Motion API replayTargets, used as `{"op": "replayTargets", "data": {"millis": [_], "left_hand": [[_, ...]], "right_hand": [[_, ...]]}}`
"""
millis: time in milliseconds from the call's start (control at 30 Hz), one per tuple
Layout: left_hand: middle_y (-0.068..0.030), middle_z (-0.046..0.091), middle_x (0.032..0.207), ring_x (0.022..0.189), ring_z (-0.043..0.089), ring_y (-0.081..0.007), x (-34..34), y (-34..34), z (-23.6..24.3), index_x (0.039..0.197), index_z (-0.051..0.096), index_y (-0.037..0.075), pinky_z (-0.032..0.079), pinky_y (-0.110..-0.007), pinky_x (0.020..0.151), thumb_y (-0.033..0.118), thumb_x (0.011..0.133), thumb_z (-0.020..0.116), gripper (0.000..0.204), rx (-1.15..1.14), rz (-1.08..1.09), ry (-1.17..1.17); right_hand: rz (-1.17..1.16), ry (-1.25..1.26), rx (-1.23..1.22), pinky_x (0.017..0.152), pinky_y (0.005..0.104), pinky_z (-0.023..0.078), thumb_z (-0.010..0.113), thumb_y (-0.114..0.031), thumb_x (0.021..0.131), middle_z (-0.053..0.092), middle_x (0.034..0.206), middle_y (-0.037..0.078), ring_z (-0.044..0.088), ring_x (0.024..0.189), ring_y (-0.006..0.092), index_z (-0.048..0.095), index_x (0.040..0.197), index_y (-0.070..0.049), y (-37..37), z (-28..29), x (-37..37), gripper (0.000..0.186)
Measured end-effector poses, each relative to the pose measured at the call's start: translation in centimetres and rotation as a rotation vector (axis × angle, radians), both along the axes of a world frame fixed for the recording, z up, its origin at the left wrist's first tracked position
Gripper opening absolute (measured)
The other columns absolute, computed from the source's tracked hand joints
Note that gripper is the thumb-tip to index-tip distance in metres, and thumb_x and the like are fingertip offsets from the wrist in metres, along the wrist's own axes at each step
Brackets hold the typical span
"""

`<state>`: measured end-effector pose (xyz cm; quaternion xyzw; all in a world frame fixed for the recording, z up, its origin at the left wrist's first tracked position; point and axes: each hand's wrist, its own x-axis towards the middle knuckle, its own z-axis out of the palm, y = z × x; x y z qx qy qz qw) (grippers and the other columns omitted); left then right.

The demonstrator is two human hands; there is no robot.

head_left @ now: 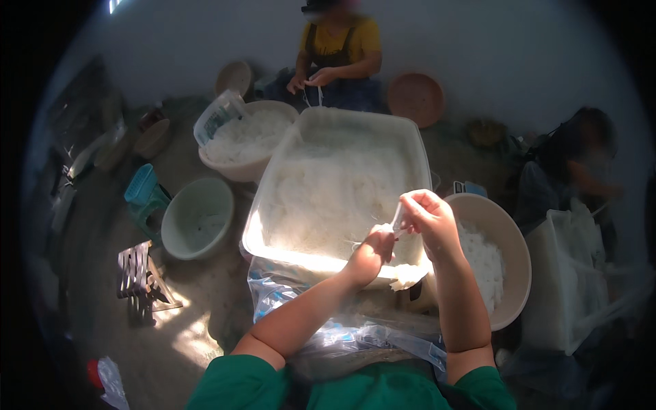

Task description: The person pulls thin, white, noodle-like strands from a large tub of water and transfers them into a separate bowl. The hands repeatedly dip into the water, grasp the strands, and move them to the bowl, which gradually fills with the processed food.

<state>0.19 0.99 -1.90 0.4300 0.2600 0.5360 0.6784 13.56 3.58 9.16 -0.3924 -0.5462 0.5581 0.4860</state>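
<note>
Over the near right corner of a large white rectangular tub, my two hands are close together. A short, pale, translucent strip spans the gap between them; its exact kind cannot be made out. My right hand pinches its upper end between thumb and fingers. Lower and to the left, my left hand is closed around the other end. Whitish, stringy material fills the tub. A cream-coloured clump hangs at the tub's near rim, just below my hands.
A beige basin of white pieces stands at right, beside a white crate. At left are a pale green basin, a slatted stool and a heaped basin. One person sits opposite; another sits far right.
</note>
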Motion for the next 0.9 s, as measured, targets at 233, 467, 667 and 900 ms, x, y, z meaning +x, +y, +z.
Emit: {"op": "replayTargets", "data": {"millis": [233, 467, 667, 900], "left_hand": [[-0.0095, 0.058, 0.08, 0.076, 0.057, -0.0271, -1.8, -0.5, 8.0, 0.089, 0.056, 0.008, 0.045, -0.036, 0.064, 0.028, 0.092, 0.048, 0.022, 0.78, -0.152, 1.141], [-0.0107, 0.057, 0.084, 0.076, 0.055, -0.0281, -2.8, 3.4, 9.1, 0.085, 0.057, 0.004, 0.045, -0.034, 0.068, 0.027, 0.087, 0.059, 0.023, 0.618, 0.206, 0.874], [-0.0105, 0.061, 0.083, 0.074, 0.058, -0.0232, 0.7, -0.6, 1.4, 0.096, 0.059, 0.001, 0.047, -0.031, 0.065, 0.008, 0.083, 0.062, 0.014, 0.69, 0.517, 0.755], [-0.01, 0.053, 0.099, 0.093, 0.054, -0.0196, 4.1, -0.2, 1.8, 0.109, 0.046, 0.002, 0.045, -0.031, 0.081, 0.012, 0.092, 0.048, 0.02, 0.453, 0.167, 0.474]], "right_hand": [[-0.278, -0.846, 0.455, 0.063, 0.0286, 0.049, 0.07, -0.008, 0.072, 0.062, 0.093, 0.004, 0.06, 0.07, 0.0165, 0.061, 0.098, -0.009, 0.4, -4.4, 3.3, 0.028], [0.347, 0.027, 0.072, 0.069, 0.0238, 0.051, 0.047, -0.016, 0.093, 0.061, 0.101, 0.006, 0.054, 0.094, 0.0107, 0.056, 0.118, -0.007, -1.5, -5.0, 1.5, 0.028], [-0.584, -0.762, 0.864, 0.079, 0.0328, 0.045, 0.062, -0.015, 0.077, 0.069, 0.088, 0.003, 0.062, 0.087, 0.0216, 0.07, 0.079, -0.01, -1.0, -4.3, 1.3, 0.01], [-0.248, -0.357, 0.611, 0.104, 0.0368, 0.033, 0.055, -0.015, 0.083, 0.069, 0.093, 0.008, 0.055, 0.111, 0.0229, 0.071, 0.086, -0.003, -1.3, -4.5, 1.1, 0.019]]}}
